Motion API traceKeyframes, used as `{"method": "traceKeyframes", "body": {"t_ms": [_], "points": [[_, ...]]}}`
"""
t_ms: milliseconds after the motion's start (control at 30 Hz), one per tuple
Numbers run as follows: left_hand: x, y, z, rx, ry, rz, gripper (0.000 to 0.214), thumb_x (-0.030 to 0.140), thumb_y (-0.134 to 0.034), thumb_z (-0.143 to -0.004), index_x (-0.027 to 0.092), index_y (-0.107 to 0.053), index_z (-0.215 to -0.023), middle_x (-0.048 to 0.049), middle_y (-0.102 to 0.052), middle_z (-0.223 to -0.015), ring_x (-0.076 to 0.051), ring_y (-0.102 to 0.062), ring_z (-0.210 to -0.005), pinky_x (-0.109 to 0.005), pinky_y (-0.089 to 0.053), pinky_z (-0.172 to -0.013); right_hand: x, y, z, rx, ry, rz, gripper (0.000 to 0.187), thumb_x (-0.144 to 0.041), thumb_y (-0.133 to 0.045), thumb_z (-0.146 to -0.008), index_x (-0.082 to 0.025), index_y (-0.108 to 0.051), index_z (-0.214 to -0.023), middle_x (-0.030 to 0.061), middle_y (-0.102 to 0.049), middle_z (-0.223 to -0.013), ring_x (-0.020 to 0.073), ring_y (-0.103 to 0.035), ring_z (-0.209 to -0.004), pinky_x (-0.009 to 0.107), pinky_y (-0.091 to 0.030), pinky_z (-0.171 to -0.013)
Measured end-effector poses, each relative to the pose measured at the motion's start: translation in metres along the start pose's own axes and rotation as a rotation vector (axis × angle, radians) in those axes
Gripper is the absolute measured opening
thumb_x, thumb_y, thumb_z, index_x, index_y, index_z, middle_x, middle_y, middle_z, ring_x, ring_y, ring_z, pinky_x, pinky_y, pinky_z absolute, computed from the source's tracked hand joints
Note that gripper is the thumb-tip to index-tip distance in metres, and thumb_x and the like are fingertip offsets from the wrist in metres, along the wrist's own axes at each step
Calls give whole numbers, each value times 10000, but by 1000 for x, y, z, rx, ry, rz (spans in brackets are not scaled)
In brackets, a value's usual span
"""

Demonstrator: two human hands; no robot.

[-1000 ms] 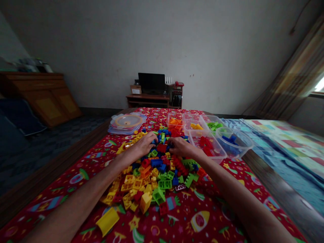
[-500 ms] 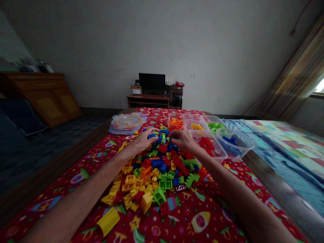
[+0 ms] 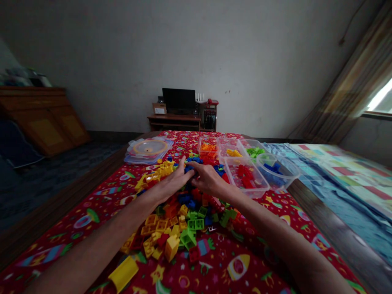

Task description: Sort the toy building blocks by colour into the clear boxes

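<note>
Both my hands meet above the far middle of a heap of toy building bricks. Between them is a blue brick, mostly covered by the fingers. My left hand is closed at the brick's left side, its thumb and a finger at the brick. Curled in from the right, my right hand has its fingertips on the same brick. Yellow bricks lie just left of my left hand, and more blue bricks lie behind my right hand.
Right of the heap stands a clear divided box with orange, yellow, green and red pieces sorted in compartments. A round clear tub beside it holds blue pieces. Stacked lids lie at the far left. One yellow curved piece sits near the front.
My hands have come together; the right has moved left to meet the left hand at the blue brick. The camera view has turned slightly right.
</note>
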State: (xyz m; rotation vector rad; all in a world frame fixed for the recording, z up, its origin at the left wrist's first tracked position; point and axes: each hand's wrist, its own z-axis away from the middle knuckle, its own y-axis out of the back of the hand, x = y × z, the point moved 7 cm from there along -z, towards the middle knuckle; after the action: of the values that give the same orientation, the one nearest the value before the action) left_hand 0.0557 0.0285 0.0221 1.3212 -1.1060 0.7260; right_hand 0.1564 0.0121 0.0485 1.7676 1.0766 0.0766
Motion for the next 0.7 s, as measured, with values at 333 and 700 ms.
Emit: {"method": "traceKeyframes", "body": {"t_ms": [333,700], "points": [[18,6,-4,-27,-130,207,786,468,-567,-832,210,-208,-1482,-107,-613,-1205,-250,-602,-1114,-480,-430,-1024,34,88,0,213,-164,177,291,-148,-541,-744,-151,-684,-998,40,-688,-794,135,-585,-683,233,-392,-635],[25,53,-19,53,-249,-29,438,467,-623,-733,154,-641,-1038,-107,-676,-1083,-274,-625,-1074,-455,-485,-970,164,218,101,193,-827,634,224,-78,-530,-705,-96,-737,-791,140,-691,-707,247,-654,-715,330,-448,-636]]}}
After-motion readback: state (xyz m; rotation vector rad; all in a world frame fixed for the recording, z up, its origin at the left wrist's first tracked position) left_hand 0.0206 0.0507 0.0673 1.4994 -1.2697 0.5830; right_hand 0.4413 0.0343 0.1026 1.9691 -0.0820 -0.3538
